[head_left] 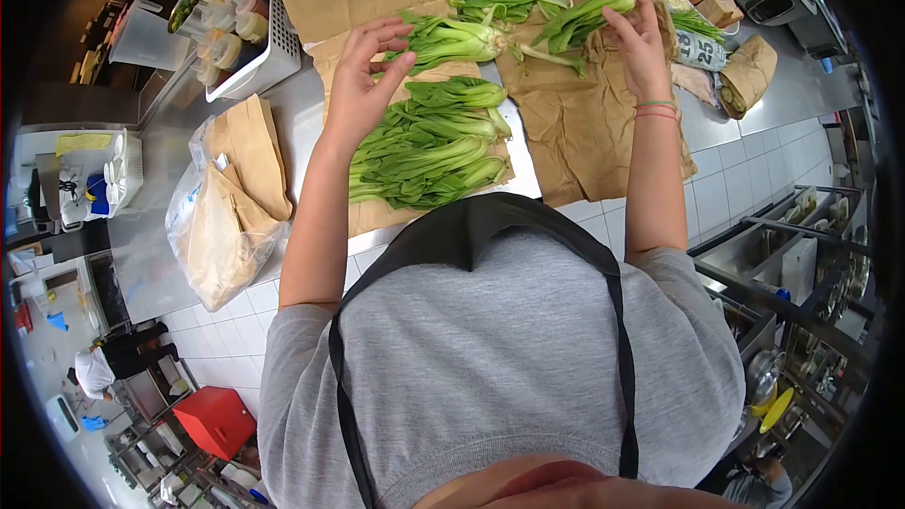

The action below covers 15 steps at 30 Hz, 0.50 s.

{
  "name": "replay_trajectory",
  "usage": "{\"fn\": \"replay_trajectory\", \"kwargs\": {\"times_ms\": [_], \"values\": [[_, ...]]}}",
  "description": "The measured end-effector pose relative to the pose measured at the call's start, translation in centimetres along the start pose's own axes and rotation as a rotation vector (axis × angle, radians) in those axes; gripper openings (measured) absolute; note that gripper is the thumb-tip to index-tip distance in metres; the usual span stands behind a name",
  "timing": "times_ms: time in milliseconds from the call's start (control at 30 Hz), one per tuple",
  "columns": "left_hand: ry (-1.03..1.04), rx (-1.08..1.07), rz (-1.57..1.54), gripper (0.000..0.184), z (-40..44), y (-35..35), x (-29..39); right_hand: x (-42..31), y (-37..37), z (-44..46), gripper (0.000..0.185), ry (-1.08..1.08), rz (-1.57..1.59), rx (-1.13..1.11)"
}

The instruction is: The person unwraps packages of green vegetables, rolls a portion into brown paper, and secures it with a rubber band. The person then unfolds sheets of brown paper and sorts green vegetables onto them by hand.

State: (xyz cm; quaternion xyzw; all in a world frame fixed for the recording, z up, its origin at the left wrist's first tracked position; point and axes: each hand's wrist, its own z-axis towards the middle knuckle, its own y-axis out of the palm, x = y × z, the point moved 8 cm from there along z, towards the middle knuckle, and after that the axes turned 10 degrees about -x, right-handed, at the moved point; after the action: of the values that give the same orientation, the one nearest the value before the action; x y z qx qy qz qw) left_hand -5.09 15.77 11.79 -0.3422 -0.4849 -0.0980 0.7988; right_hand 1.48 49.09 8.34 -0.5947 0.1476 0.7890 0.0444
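My left hand [363, 75] is at the leafy end of a bok choy bunch [457, 41], with its thumb and fingers apart and the fingertips at the leaves. My right hand [643, 42] has a bok choy [589, 21] between thumb and fingers at its pale stem end, with the leaves pointing left. More leafy greens [509, 0] lie just behind, near the wrinkled brown paper [575, 123]. Below my left hand, several bok choy [429, 146] lie in rows on paper, stem ends to the right.
A white basket [283, 47] of squeeze bottles stands at left, above a plastic bag [212, 245] with brown paper. A label marked 18 25 [699, 50] and a paper-wrapped bundle [749, 75] are at right. Another person [99, 368] stands far left near a red box [215, 421].
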Motion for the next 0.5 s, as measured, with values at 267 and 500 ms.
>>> {"fn": "replay_trajectory", "kwargs": {"times_ms": [267, 500], "values": [[-0.089, 0.01, -0.191, 0.032, -0.6, 1.7, -1.5, 3.3, 7.0, -3.4, 0.029, 0.208, 0.269, -0.115], [-0.269, -0.225, -0.559, 0.068, -2.3, 9.1, -2.6, 5.8, 12.3, -6.7, 0.022, 0.426, 0.701, -0.228]]}}
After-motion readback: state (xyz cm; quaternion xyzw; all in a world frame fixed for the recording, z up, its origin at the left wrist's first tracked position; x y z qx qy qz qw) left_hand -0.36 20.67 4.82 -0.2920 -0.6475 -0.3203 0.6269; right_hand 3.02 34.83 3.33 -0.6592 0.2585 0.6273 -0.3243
